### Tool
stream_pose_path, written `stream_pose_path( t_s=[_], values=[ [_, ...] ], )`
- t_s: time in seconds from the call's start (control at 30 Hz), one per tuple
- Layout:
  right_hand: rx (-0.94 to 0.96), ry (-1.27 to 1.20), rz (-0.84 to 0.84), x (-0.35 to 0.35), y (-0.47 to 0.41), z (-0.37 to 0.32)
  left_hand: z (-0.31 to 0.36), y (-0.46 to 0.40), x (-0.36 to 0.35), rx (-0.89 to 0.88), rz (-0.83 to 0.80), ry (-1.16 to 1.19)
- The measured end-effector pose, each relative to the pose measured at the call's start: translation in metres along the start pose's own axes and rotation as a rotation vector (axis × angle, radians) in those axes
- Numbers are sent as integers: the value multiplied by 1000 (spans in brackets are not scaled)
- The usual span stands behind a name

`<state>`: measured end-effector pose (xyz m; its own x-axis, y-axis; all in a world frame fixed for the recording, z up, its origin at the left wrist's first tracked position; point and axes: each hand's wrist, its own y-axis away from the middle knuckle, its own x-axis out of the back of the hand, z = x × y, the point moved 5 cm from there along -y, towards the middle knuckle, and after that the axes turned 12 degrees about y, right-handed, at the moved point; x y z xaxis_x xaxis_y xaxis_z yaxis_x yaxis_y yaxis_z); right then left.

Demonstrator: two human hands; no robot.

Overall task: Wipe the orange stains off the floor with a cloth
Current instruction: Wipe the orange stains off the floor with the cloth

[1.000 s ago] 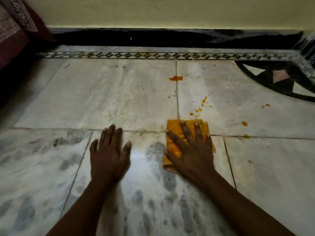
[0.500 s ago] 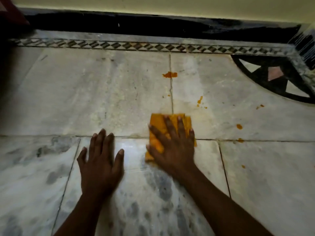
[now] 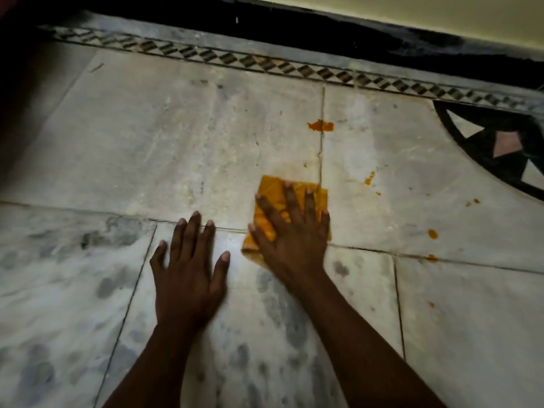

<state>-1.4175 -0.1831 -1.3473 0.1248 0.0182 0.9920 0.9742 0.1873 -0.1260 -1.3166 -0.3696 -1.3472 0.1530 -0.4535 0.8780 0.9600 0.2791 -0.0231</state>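
My right hand (image 3: pixel 294 234) lies flat with spread fingers on a folded orange cloth (image 3: pixel 270 187), pressing it to the marble floor (image 3: pixel 176 142) across a tile joint. My left hand (image 3: pixel 188 272) rests palm down on the floor just left of the cloth, fingers apart, holding nothing. A larger orange stain (image 3: pixel 321 125) sits on the joint beyond the cloth. Smaller orange spots lie to the right: one small streak (image 3: pixel 369 178), a pair of specks (image 3: pixel 472 202), a drop (image 3: pixel 432 234) and another on the joint (image 3: pixel 431 258).
A patterned diamond border strip (image 3: pixel 265 64) and a black skirting (image 3: pixel 294 28) run along the wall at the back. A dark curved inlay (image 3: pixel 485 142) occupies the floor at the right. The far left is in deep shadow.
My right hand has slid the cloth to the left, away from the small spots, across the vertical joint. The camera view has tilted and shifted. My left hand stays planted on the floor.
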Motion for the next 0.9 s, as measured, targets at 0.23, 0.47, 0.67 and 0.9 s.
stream_pose_path(
  t_s=[0.23,0.47,0.67,0.9],
  values=[
    [-406,13,-61,-6,-48,83,-3,-1,-6,5,18,5],
    [36,-38,14,-2,-29,-21,-2,-1,-2,-13,22,-1],
    [-209,34,-118,-2,-7,97,-2,0,-3,2,40,10],
    [-173,-38,-84,-11,-85,2,-2,1,-3,-13,54,6]
  ],
)
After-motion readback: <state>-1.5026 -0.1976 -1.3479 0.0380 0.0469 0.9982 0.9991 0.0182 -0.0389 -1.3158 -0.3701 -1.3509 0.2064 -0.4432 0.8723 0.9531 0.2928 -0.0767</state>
